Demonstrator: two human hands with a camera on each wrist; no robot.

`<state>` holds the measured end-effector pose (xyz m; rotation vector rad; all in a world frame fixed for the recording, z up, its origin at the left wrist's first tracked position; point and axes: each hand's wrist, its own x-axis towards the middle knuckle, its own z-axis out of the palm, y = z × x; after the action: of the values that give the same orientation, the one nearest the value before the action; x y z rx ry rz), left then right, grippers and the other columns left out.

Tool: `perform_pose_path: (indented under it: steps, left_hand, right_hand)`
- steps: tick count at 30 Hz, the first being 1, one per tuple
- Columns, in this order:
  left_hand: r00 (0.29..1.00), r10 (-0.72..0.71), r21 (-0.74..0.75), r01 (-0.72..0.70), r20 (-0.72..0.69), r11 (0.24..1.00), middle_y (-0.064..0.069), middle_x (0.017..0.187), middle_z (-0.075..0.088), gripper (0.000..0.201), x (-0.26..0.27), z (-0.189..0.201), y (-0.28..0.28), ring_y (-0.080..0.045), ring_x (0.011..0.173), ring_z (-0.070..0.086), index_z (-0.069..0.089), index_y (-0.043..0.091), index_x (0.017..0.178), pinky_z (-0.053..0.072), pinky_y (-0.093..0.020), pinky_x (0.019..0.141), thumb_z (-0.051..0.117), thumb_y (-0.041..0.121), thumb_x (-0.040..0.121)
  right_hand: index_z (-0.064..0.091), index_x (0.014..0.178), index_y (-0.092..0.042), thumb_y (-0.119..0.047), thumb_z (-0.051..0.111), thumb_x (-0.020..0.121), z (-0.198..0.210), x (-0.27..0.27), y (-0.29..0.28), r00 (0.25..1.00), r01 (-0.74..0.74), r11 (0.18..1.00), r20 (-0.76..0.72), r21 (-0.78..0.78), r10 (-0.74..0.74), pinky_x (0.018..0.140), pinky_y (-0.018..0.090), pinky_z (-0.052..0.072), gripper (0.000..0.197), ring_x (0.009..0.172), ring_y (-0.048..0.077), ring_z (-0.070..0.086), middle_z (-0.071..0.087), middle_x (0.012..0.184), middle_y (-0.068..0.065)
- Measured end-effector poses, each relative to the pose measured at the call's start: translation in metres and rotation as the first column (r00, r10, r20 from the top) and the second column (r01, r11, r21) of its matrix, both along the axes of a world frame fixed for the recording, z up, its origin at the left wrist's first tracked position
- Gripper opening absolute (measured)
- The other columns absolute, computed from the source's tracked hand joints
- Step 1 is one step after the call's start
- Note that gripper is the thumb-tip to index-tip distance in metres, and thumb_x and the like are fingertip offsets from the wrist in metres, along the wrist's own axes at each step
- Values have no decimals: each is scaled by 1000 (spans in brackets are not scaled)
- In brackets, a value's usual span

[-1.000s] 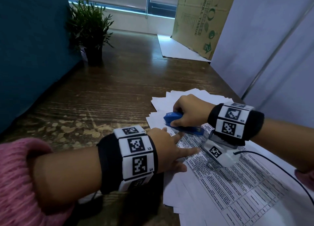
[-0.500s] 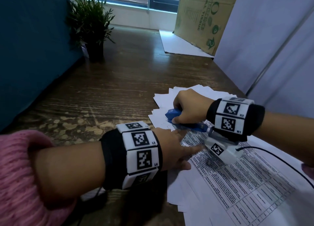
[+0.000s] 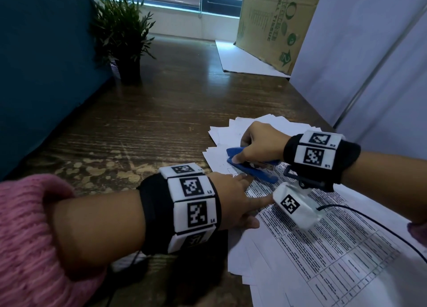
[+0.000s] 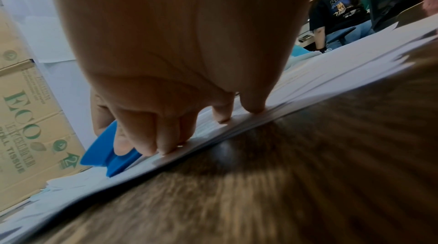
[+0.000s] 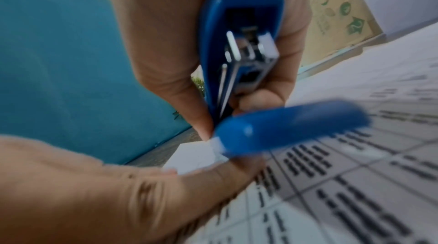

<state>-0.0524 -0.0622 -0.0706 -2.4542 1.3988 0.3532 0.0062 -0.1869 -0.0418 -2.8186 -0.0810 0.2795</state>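
Note:
A blue stapler [image 3: 251, 169] sits at the top left corner of a printed sheet on a loose stack of papers [image 3: 323, 249]. My right hand [image 3: 261, 142] grips the stapler's upper arm [image 5: 239, 42], which stands lifted off its base [image 5: 296, 122], so the stapler gapes. The base lies on the paper corner. My left hand [image 3: 235, 198] lies flat beside it, fingers [image 4: 166, 135] straight and pressing the papers [image 4: 308, 79] close to the stapler [image 4: 106, 152]. Its forefinger [image 5: 166, 192] reaches under the stapler's base end.
The papers lie on a dark wooden table [image 3: 150, 121]. A potted plant [image 3: 122, 36] stands at the back left against a teal partition [image 3: 41, 75]. A cardboard box [image 3: 277, 22] leans at the back; white panels [image 3: 369, 52] close the right side. Another person [image 4: 336, 10] stands beyond the table.
The stapler was pressed down on the paper corner; now its upper arm has risen and the stapler gapes. My left hand stays flat on the papers.

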Motion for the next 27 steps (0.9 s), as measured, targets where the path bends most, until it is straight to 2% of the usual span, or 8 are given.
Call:
perform_pose_path:
  steps: [3,5,8,12,15,18,23,27]
  left_hand:
    - [1000,4,-22,-4,1,1000,-18,151,17,58,1,-3,0,-34,127,41,2,41,147,44,-42,90,26,54,96]
    - [1000,10,-15,-10,-1,1000,-18,153,15,58,1,-5,0,-35,124,45,2,40,148,45,-41,87,26,53,96]
    - [1000,7,-6,-7,5,1000,-19,155,9,58,1,-4,0,-35,125,44,-1,40,148,46,-43,89,23,53,97]
    - [1000,-4,-5,4,23,1000,-20,151,20,58,1,-5,0,-35,120,48,2,38,148,46,-42,84,21,54,96]
    - [1000,6,-7,-6,10,1000,-21,155,7,58,0,-3,0,-36,125,44,0,40,148,45,-42,87,23,54,96]
    - [1000,31,1,-31,-6,1000,-20,153,12,57,0,-1,0,-36,125,43,6,38,148,44,-41,88,26,52,97]
    - [999,40,13,-40,-12,999,-19,154,9,56,0,0,-1,-36,130,38,11,37,148,43,-45,93,27,52,97]
    - [999,28,29,-27,-24,999,-19,154,11,56,1,2,-2,-35,135,32,13,34,148,41,-47,96,27,51,97]
  right_hand:
    - [63,67,-3,-24,73,74,-3,-4,7,995,-53,994,74,-96,61,51,24,36,24,57,15,47,56,63,9]
    - [63,71,1,-21,71,72,-4,-7,11,986,-95,981,117,-169,116,53,26,38,23,58,18,49,60,68,15]
    - [49,61,-6,-16,66,72,-1,-10,16,972,-148,951,137,-273,190,51,25,35,22,57,19,47,52,61,8]
    - [37,57,-13,-17,64,75,2,-15,23,955,-211,908,123,-362,270,47,23,30,33,52,14,40,40,58,3]
    - [45,58,-4,-17,66,72,2,-11,20,969,-174,936,116,-306,218,49,25,32,28,54,20,43,45,56,7]
    - [63,71,7,-22,69,72,1,-5,15,983,-122,967,108,-222,149,52,27,31,29,58,21,42,51,62,13]
    - [57,61,-5,-26,74,72,0,0,12,999,-26,995,44,-97,30,49,26,31,29,53,16,42,50,59,8]
    - [61,65,-6,-30,77,72,3,1,10,999,50,999,-14,-9,-50,50,25,32,30,61,18,47,54,65,8]
